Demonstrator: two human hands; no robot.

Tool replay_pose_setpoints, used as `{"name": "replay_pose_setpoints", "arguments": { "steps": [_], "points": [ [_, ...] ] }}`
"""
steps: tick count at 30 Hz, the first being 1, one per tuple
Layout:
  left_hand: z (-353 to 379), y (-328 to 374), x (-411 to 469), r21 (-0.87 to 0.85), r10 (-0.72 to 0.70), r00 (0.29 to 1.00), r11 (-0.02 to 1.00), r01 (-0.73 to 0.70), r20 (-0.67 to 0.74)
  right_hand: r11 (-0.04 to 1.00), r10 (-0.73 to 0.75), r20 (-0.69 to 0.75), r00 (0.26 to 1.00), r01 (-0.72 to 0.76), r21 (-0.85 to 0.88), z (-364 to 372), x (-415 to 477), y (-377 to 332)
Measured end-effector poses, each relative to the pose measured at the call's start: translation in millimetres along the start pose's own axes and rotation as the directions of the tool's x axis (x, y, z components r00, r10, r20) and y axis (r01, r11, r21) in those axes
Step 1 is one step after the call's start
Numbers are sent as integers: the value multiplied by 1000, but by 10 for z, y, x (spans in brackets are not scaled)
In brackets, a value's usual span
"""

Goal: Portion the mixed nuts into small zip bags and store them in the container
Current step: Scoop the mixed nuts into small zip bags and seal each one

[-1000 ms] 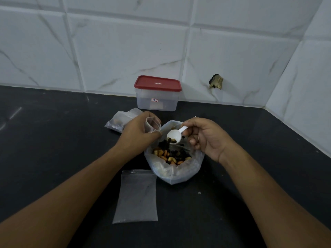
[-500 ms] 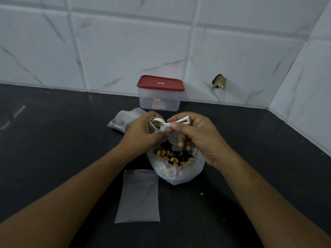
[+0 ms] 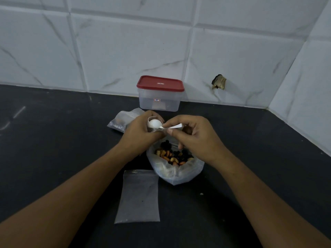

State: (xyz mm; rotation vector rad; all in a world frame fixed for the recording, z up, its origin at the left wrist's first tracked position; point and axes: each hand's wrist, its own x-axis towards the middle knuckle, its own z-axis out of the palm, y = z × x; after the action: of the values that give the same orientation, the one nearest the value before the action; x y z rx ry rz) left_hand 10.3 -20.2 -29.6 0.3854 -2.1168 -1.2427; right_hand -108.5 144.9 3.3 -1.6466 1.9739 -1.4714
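Note:
My left hand [image 3: 138,134] grips a small zip bag [image 3: 150,129] by its open mouth, just above the big clear bag of mixed nuts [image 3: 174,162]. My right hand [image 3: 192,136] pinches the handle of a white spoon [image 3: 155,124], whose bowl is turned face down over the small bag's mouth. An empty flat zip bag [image 3: 138,196] lies on the dark counter in front of the nuts. A filled small bag [image 3: 122,119] lies behind my left hand. The clear container [image 3: 159,100] with a red lid, closed, stands at the back by the wall.
The black counter [image 3: 53,140] runs to a white tiled wall at the back and another on the right, forming a corner. A small crumb [image 3: 201,193] lies right of the empty bag. A dark chipped hole [image 3: 218,81] marks the back wall.
The spoon rose out of the nut bag with a scoop, went left to the small bag's mouth and has turned over above it. My left hand stayed holding the small bag.

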Motion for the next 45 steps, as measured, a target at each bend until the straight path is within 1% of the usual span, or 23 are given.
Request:
{"name": "replay_pose_setpoints", "arguments": {
  "steps": [3,5,7,9,11,13,15,17,18,20,22,24,25,27,28,30,31,34,38,41,45],
  "points": [
    [3,0,2,2,-12,1000,1000,12,-5,995,36,-67,997,-29,98,-18,23,-15],
    [7,14,-4,-9,-22,1000,1000,22,-7,974,114,-95,989,-92,207,-42,36,-29],
    [17,35,-2,-5,-32,999,999,32,-3,916,220,-106,970,-168,363,-78,38,-31],
    [18,43,0,3,-39,999,999,39,-6,845,324,-93,941,-244,475,-106,45,-30],
    [12,46,-4,7,-48,999,999,48,-13,785,396,-64,916,-301,542,-121,53,-37],
    [7,42,-5,3,-45,999,999,45,-11,750,432,-61,900,-321,578,-154,61,-36],
    [2,40,-3,-1,-35,999,999,35,-8,783,443,-104,890,-328,528,-219,65,-42],
    [-9,34,4,2,-38,999,999,38,-8,839,445,-139,885,-357,410,-290,66,-35],
    [-10,37,7,8,-43,999,999,43,-7,854,452,-133,882,-386,348,-323,63,-26],
    [-8,32,14,34,-52,999,998,53,-11,860,481,-63,874,-457,229,-358,62,-2],
    [-9,24,16,34,-71,997,997,72,-12,847,510,53,859,-512,147,-347,55,17],
    [-15,22,19,6,-96,995,995,96,-9,845,517,137,845,-529,79,-327,46,21],
    [-18,18,26,-1,-105,994,995,105,-9,851,515,149,844,-525,34,-322,46,24],
    [-21,26,27,-15,-125,992,992,125,-3,870,490,96,867,-478,-125,-325,44,37],
    [-25,41,19,-38,-140,990,989,140,4,867,452,45,891,-426,-258,-334,45,46],
    [-33,75,7,-106,-167,986,980,168,23,796,347,-57,936,-326,-510,-362,45,67],
    [-34,92,5,-136,-175,984,975,176,23,761,308,-98,946,-307,-571,-377,45,79],
    [-30,147,17,-220,-210,977,956,196,-42,733,271,-164,949,-314,-604,-407,48,103],
    [-59,118,61,-258,-277,959,932,255,-52,734,206,-243,948,-314,-602,-420,47,104],
    [-117,67,91,-305,-307,949,913,272,-71,803,177,-296,939,-312,-508,-388,44,88],
    [-151,19,96,-331,-274,961,911,246,-38,894,136,-298,945,-247,-373,-224,27,18]
  ]
}}
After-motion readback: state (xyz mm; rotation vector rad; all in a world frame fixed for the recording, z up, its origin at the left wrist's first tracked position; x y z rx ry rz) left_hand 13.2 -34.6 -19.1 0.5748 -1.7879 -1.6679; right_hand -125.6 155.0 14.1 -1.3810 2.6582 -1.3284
